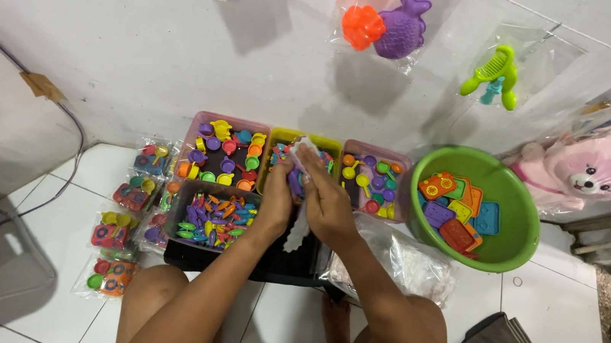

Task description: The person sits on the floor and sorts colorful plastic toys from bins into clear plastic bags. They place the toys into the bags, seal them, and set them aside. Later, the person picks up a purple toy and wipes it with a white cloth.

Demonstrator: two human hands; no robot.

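Note:
My left hand (276,200) and my right hand (325,197) meet over the middle trays and together hold a small clear plastic bag (297,228) with a purple toy piece inside. Its open top (303,148) sticks up above my fingers. Below my hands sits a yellow-green tray (278,139) of small mixed toy pieces. To its left is a pink tray (224,156) of little cups, to its right another pink tray (373,183) of spoons and cups. A dark tray (214,221) of small forks and knives lies by my left wrist.
A green basin (511,252) with flat toy stoves stands at the right. Several packed toy bags (118,234) lie on the tiles at the left. A pile of clear bags (402,263) is beside my right forearm. Bagged toys and a pink plush (588,177) hang on the wall.

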